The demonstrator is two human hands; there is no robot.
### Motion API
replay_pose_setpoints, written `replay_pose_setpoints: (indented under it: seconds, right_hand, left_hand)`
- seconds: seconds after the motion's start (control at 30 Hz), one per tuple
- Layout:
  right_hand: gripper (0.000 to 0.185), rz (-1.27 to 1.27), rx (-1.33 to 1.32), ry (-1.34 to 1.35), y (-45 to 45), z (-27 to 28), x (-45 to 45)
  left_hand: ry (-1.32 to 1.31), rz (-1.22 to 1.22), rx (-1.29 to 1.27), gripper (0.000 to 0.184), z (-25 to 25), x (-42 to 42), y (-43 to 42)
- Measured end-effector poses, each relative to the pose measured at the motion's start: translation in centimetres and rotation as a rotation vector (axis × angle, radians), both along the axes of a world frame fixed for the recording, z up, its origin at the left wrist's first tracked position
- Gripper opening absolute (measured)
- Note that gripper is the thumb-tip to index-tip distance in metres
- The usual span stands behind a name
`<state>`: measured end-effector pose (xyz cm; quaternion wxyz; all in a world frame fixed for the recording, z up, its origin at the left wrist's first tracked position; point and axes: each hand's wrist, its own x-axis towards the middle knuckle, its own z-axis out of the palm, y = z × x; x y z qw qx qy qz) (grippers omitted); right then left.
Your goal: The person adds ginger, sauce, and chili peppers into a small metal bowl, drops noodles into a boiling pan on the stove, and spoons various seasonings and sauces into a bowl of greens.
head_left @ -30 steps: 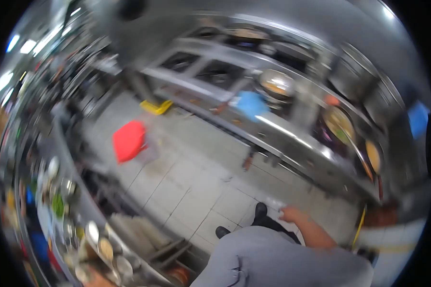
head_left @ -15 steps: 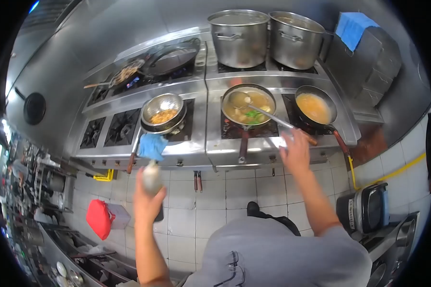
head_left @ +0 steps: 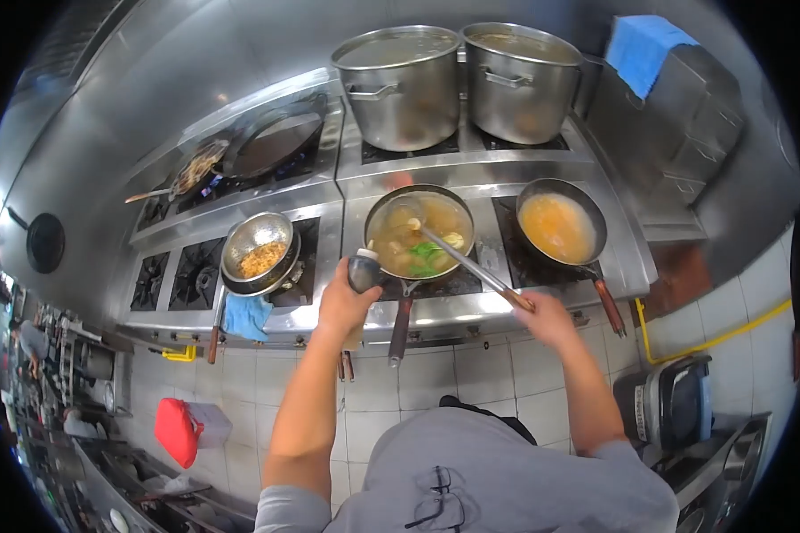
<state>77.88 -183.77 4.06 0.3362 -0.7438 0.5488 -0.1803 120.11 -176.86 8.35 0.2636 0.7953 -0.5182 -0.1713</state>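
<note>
My left hand (head_left: 345, 306) grips a dark bottle (head_left: 364, 271) with a light cap, tilted near the left rim of the middle pan. My right hand (head_left: 547, 320) is closed round the wooden handle of a ladle (head_left: 471, 266), whose bowl sits in the broth. That middle pan (head_left: 422, 233) holds cloudy soup with green leaves and pale pieces. To its right, a second pan (head_left: 556, 222) contains orange liquid. On the left, a steel bowl (head_left: 260, 247) with browned bits rests on a pan, above a blue cloth (head_left: 246, 317).
Two large stockpots (head_left: 400, 98) stand at the back of the stove. A wok (head_left: 276, 147) and a strainer (head_left: 198, 169) lie on the back left burners. A red-lidded container (head_left: 180, 433) and a black bin (head_left: 676, 404) stand on the floor.
My left hand has moved up and right with the bottle, to the middle pan. My right hand has closed round the ladle handle. The view earlier turned from the aisle to the stove.
</note>
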Motion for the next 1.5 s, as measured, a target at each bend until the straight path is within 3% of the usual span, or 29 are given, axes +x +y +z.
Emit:
replay_pose_setpoints:
  seconds: [0.03,0.1,0.23,0.3,0.37,0.43,0.5,0.57,0.67,0.77,0.8,0.87,0.93,1.0,1.07,1.1,1.17,1.33,1.4,1.5]
  right_hand:
    - [0.039,0.026,0.002,-0.002,1.4,0.0,0.6]
    - [0.034,-0.080,-0.374,0.192,3.5,-0.2,1.7]
    - [0.030,-0.068,-0.424,0.190,5.5,-0.9,2.2]
    - [0.034,-0.063,-0.105,0.094,6.4,1.3,2.7]
    - [0.041,-0.023,-0.044,-0.005,5.5,0.6,1.7]
    - [0.046,0.024,-0.099,0.089,4.8,1.5,1.8]
    - [0.057,0.047,-0.083,0.237,5.2,3.3,3.1]
    - [0.068,0.047,-0.302,0.387,5.8,2.4,4.5]
    - [0.074,0.099,-0.522,0.224,7.3,2.8,10.3]
    - [0.061,0.256,-0.752,0.132,11.2,2.7,18.9]
    - [0.052,0.416,-0.845,0.046,12.5,2.5,21.5]
    - [0.046,0.745,-0.722,-0.230,17.5,2.8,27.6]
    - [0.044,0.891,-0.673,-0.270,23.0,2.2,32.7]
    - [0.048,1.252,-0.477,-0.106,29.9,3.0,36.8]
    - [0.058,1.506,-0.387,0.160,38.0,1.9,41.3]
    - [0.058,1.537,-0.398,0.149,40.3,0.9,42.8]
    - [0.066,1.648,-0.152,0.332,43.8,-1.1,45.1]
    - [0.070,1.742,-0.098,0.484,50.8,-2.0,49.7]
    - [0.071,1.750,-0.078,0.512,52.2,-2.6,51.7]
    - [0.070,1.759,-0.092,0.553,53.6,-4.5,55.9]
  left_hand:
    - [0.063,0.017,-0.056,0.105,0.3,-0.3,0.4]
    - [0.181,0.050,-0.158,0.102,0.7,-1.0,1.3]
    - [0.307,0.068,-0.277,0.099,-0.4,-0.9,4.5]
    - [0.361,0.126,-0.299,0.100,-1.7,-0.5,7.7]
    - [0.398,0.171,-0.348,0.103,-4.4,0.3,11.6]
    - [0.353,0.291,-0.396,0.104,-6.0,1.2,17.0]
    - [0.402,0.445,-0.290,0.105,-7.7,1.9,23.2]
    - [0.376,0.588,-0.286,0.106,-9.4,2.4,29.9]
    - [0.315,0.849,-0.243,0.106,-12.5,2.6,40.7]
    - [0.289,1.112,-0.192,0.105,-12.7,2.0,51.3]
    - [0.298,1.209,-0.221,0.105,-12.4,1.8,55.0]
    - [0.301,1.347,-0.259,0.105,-11.3,1.0,62.4]
    - [0.221,1.483,-0.635,0.105,-9.7,0.4,69.7]
    - [-0.006,1.641,-0.596,0.093,-7.5,-0.1,77.5]
    - [-0.161,1.798,-0.589,0.080,-1.4,-1.9,87.7]
    - [-0.318,1.831,-0.605,0.076,-0.5,-2.3,91.4]
    - [-0.546,1.887,-0.654,0.073,2.2,-3.1,97.0]
    - [-0.986,1.982,-0.898,0.080,7.1,-0.7,108.1]
    - [-0.965,2.083,-0.837,0.078,7.7,1.1,110.7]
    - [-0.879,2.245,-0.567,0.079,2.4,3.3,117.7]
